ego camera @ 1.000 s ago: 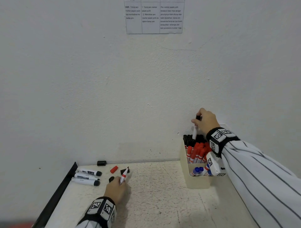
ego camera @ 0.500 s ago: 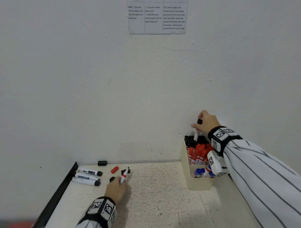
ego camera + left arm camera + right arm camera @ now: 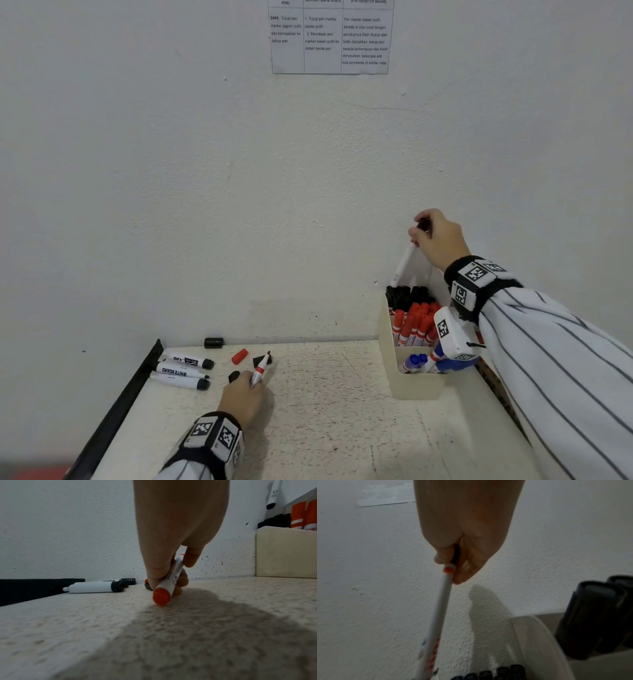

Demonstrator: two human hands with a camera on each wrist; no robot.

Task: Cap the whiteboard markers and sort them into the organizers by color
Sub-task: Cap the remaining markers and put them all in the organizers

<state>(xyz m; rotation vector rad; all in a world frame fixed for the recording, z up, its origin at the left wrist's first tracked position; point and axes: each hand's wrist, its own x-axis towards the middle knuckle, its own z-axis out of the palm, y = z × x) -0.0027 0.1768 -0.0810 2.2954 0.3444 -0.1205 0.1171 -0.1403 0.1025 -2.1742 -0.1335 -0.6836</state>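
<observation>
Your right fingers (image 3: 416,234) pinch a capped black marker (image 3: 404,263) by its cap, over the organizer's (image 3: 416,385) black compartment, ready to drop. Your left hand (image 3: 241,397) grips an uncapped red marker (image 3: 260,371) on the worktop (image 3: 342,411), near loose caps.

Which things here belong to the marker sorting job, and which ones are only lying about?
Belong to the job:
- capped marker held by right hand over the organizer
- uncapped red marker gripped by left hand
- three black markers on the table
- loose red cap and loose black caps

Only lying about:
- paper sheet on the wall
- black strip along the table edge
</observation>
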